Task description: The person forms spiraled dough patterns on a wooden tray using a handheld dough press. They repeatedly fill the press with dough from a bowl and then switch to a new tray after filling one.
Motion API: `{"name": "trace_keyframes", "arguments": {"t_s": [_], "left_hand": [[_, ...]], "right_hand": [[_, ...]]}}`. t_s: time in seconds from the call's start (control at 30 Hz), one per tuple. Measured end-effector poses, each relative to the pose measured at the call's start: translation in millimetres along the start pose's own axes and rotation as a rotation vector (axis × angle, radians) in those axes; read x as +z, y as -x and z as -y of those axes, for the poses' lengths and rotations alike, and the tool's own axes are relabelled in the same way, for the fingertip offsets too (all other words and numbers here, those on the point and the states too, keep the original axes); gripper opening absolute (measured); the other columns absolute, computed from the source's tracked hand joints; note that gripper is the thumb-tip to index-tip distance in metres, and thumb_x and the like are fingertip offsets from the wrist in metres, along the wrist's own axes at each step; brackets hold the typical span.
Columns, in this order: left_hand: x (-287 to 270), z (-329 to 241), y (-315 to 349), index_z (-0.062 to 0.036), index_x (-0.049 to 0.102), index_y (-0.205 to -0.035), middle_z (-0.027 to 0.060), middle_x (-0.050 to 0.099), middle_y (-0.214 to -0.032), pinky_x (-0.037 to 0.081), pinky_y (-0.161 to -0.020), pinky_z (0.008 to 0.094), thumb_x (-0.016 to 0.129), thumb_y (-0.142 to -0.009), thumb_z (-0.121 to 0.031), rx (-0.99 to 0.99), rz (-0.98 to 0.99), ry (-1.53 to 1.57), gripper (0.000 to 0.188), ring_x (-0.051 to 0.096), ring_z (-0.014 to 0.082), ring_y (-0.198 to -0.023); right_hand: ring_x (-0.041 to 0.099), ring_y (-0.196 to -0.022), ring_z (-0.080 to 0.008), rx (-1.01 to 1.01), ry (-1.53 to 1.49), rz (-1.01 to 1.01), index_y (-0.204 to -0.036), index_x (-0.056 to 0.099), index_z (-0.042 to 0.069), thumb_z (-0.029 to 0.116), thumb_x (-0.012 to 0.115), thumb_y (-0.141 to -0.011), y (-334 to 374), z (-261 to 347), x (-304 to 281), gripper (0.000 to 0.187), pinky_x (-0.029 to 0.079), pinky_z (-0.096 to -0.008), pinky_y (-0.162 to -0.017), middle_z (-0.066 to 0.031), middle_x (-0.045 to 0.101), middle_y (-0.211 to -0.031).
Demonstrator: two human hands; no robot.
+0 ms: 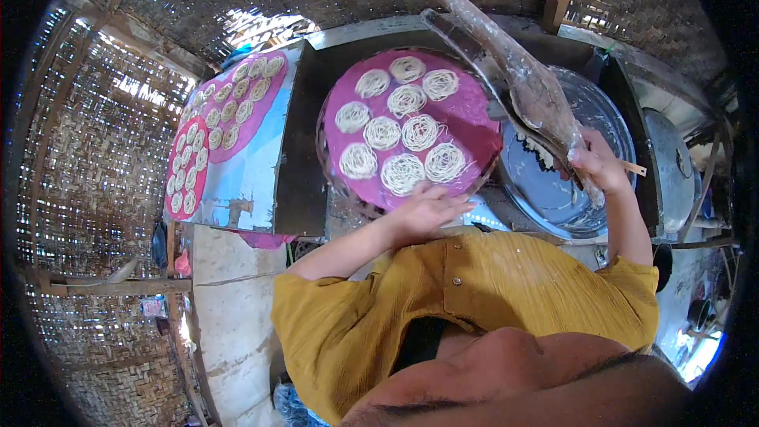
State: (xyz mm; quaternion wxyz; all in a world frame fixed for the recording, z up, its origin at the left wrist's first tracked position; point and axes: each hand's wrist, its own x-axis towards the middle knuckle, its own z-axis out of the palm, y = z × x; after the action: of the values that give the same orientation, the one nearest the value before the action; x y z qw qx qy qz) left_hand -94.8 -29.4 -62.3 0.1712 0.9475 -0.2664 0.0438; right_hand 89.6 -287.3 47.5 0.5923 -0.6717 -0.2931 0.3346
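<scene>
L hand (pixel 431 209) palm-down at pink tray (pixel 476 120) (grip? can't tell); R hand (pixel 598 164) clamped on wooden beam (pixel 534 91) w/ forearm (pixel 630 221) up.

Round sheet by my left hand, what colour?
The sheet is pink; the head view shows it best.

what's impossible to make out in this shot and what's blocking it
All in the head view:
Whether the left hand grips the rim of the pink-covered tray: the hand covers it.
The far side of the right hand: hidden by the wooden press.
Part of the round basin: behind the press.
Strands in the leftmost noodle nests: too small.
</scene>
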Motion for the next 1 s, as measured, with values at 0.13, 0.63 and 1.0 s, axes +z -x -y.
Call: {"name": "trace_keyframes", "arguments": {"t_s": [0.13,0.63,1.0], "left_hand": [[-33,3,39,-0.0161,0.05,-0.112,-0.0007,0.056,-0.1,0.029,-0.077,0.037,0.059,-0.063,-0.01,-0.102,0.065,0.011,0.05,0.046,0.0189,-0.088],[-20,4,-9,-0.0115,0.06,-0.083,0.0071,0.043,-0.108,0.026,-0.08,0.0421,0.065,-0.065,-0.021,-0.392,-0.288,0.006,0.021,0.036,0.0278,-0.1],[-15,14,-13,-0.0037,0.057,-0.079,0.009,0.041,-0.111,0.027,-0.079,0.0427,0.064,-0.066,-0.019,-0.412,-0.173,0.072,0.022,0.034,0.0295,-0.098]], "right_hand": [[0.053,-0.059,-0.014,0.035,-0.005,0.0,-0.095,0.052,-0.003,0.041,0.064,-0.062,4,-3,8,0.056,0.044,-0.0261,-0.049,-0.0077,0.054,-0.071],[0.053,-0.059,-0.0124,0.069,0.033,0.096,-0.091,0.053,-0.002,0.047,0.065,-0.059,6,0,28,0.06,0.045,-0.0246,-0.051,-0.0064,0.054,-0.071],[0.054,-0.056,-0.0145,0.085,0.058,0.075,-0.092,0.051,-0.005,0.052,0.063,-0.055,6,-6,32,0.068,0.045,-0.0255,-0.049,-0.0094,0.055,-0.07]]}}
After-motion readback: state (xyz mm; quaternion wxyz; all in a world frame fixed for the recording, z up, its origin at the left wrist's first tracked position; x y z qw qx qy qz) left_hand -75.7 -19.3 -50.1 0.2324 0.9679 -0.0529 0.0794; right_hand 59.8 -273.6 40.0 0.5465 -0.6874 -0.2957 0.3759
